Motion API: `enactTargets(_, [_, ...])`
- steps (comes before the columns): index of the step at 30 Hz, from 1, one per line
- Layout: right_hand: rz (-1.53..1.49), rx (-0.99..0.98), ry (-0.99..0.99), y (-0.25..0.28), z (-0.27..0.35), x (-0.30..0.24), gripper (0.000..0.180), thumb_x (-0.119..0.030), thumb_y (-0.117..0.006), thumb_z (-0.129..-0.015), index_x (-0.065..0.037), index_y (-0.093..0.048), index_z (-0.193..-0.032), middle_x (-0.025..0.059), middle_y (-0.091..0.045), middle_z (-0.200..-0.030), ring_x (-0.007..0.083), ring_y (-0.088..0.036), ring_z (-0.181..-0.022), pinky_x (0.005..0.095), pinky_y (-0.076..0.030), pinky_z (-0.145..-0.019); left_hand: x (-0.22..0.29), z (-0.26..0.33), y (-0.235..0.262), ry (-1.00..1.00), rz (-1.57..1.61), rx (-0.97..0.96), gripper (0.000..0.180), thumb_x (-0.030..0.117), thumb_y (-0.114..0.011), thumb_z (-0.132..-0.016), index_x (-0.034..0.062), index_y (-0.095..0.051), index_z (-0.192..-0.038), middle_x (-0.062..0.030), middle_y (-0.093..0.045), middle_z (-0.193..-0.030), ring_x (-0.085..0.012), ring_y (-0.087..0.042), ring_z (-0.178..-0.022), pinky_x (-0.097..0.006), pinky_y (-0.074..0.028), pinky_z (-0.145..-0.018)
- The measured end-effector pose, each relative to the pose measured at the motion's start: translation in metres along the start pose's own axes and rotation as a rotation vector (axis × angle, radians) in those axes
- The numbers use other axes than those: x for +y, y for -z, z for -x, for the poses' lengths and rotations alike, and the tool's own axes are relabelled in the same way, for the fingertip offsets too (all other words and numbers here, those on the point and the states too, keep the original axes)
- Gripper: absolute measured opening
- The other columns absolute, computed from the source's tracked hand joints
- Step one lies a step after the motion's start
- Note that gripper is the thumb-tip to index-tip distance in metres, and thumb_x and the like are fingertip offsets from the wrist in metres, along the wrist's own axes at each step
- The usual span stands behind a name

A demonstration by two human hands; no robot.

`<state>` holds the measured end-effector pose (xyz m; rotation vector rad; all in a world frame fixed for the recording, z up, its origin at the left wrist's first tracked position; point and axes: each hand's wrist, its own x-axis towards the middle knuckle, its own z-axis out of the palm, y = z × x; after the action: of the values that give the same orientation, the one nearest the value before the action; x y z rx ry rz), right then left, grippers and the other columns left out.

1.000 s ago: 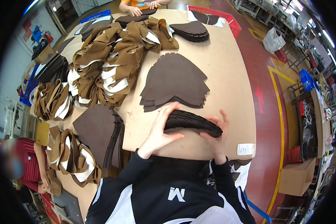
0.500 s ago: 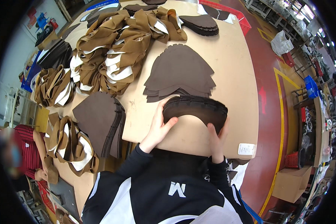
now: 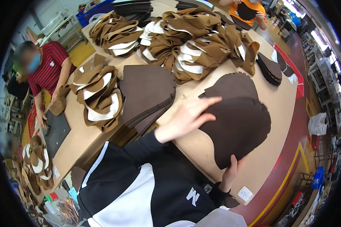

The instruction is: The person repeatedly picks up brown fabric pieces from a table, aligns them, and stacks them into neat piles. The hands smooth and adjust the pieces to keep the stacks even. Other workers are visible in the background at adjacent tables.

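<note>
A stack of dark brown cut leather-like pieces (image 3: 238, 125) with a scalloped outer edge lies tilted over the table in front of me. My right hand (image 3: 234, 171) grips its near lower corner, the thumb showing on top. My left hand (image 3: 191, 116) is at the stack's left edge, fingers spread, thumb and forefinger apart and slightly blurred. Whether its fingertips touch the stack I cannot tell. Behind it lie more dark brown cut pieces (image 3: 233, 86), partly covered. A second pile of dark cut pieces (image 3: 147, 89) sits to the left, at the table edge.
Heaps of brown and white sewn pieces (image 3: 193, 45) fill the far table; another bundle (image 3: 98, 94) lies left. A co-worker in a striped shirt (image 3: 51, 66) works at the left; another in orange (image 3: 255, 9) holds a dark piece at the far end. A white label (image 3: 245, 194) marks the near corner.
My view has turned left. The stack, formerly bent between both hands, now lies flatter and turned. My left hand has let go of its left end; my right still holds its near end.
</note>
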<state>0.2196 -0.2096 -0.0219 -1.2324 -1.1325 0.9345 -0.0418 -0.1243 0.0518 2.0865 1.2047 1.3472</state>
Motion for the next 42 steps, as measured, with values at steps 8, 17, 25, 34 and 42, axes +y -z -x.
enactTargets(8, [-0.490, -0.639, -0.135, -0.169, 0.005, -0.049, 0.055, -0.005, -0.066, -0.097, 0.003, -0.037, -0.143, 0.0140, -0.056, -0.133, 0.0198, -0.057, -0.118, 0.0338, -0.044, -0.105, -0.021, -0.045, 0.191, 0.166, -0.364, -0.121, 0.052, 0.014, -0.072, -0.087, 0.0039, -0.061, -0.137, -0.0155, -0.070, -0.127, -0.0242, -0.065, -0.120, -0.034, -0.047, -0.104])
enactTargets(17, [-0.184, -1.024, -0.408, -0.206, 0.039, 0.034, 0.061, -0.023, -0.065, -0.100, -0.003, -0.038, -0.152, 0.0149, -0.055, -0.138, 0.0190, -0.058, -0.119, 0.0336, -0.045, -0.104, -0.116, 0.078, 0.180, 0.433, -0.348, 0.174, 0.064, 0.021, -0.072, -0.091, 0.0045, -0.047, -0.147, -0.0196, -0.046, -0.151, -0.0343, -0.042, -0.142, -0.039, -0.033, -0.117])
enactTargets(25, [-0.410, -0.914, -0.700, -0.218, 0.045, 0.080, 0.071, -0.047, -0.040, -0.109, 0.002, -0.022, -0.158, 0.0189, -0.042, -0.154, 0.0282, -0.042, -0.142, 0.0400, -0.030, -0.120, -0.065, 0.162, 0.099, 1.024, 0.124, 0.498, 0.096, 0.045, -0.070, -0.094, -0.0111, -0.021, -0.154, -0.0305, -0.042, -0.151, -0.0327, -0.042, -0.142, -0.037, -0.032, -0.116])
enactTargets(34, [-0.637, -0.868, -0.794, -0.218, 0.028, 0.029, 0.063, -0.042, -0.052, -0.106, -0.001, -0.035, -0.151, 0.0117, -0.046, -0.150, 0.0203, -0.045, -0.138, 0.0378, -0.034, -0.116, -0.006, 0.150, 0.076, 1.000, -0.113, 0.233, 0.066, 0.048, -0.073, -0.091, -0.0044, -0.039, -0.112, -0.0302, -0.068, -0.098, -0.0410, -0.070, -0.095, -0.044, -0.054, -0.083])
enactTargets(42, [-0.582, -0.646, -0.866, -0.229, 0.020, -0.006, 0.061, -0.034, -0.069, -0.098, 0.001, -0.048, -0.142, 0.0089, -0.058, -0.139, 0.0193, -0.053, -0.128, 0.0353, -0.041, -0.109, -0.044, 0.144, 0.140, 0.867, -0.486, 0.307, 0.029, 0.024, -0.062, -0.101, -0.0008, -0.065, -0.087, -0.0074, -0.058, -0.068, -0.0114, -0.051, -0.066, -0.029, -0.044, -0.063])
